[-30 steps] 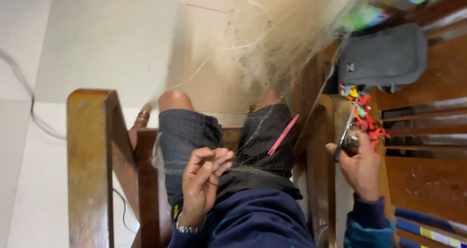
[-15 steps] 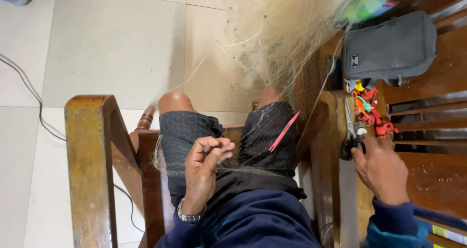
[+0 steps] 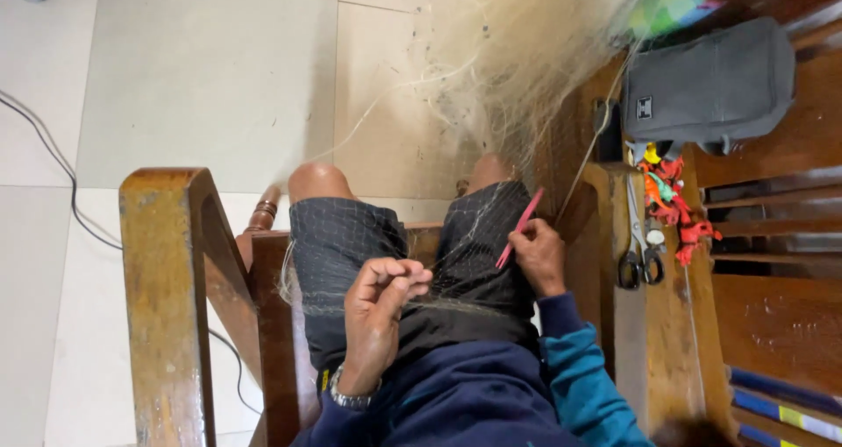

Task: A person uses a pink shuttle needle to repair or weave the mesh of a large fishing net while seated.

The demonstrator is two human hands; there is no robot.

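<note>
While my left hand (image 3: pixel 379 311) pinches a fold of the net (image 3: pixel 491 236) against my lap, fingers curled shut on the mesh, my right hand (image 3: pixel 537 256) is closed on a red needle (image 3: pixel 519 228) at my right knee, so I judge the step goes best if I keep the strand taut between both hands and thread the needle through one mesh at a time. Of containers I see only a grey bag (image 3: pixel 710 87) on the bench (image 3: pixel 772 307) to my right, zipped, contents hidden, with scissors (image 3: pixel 638 245) beside it.
</note>
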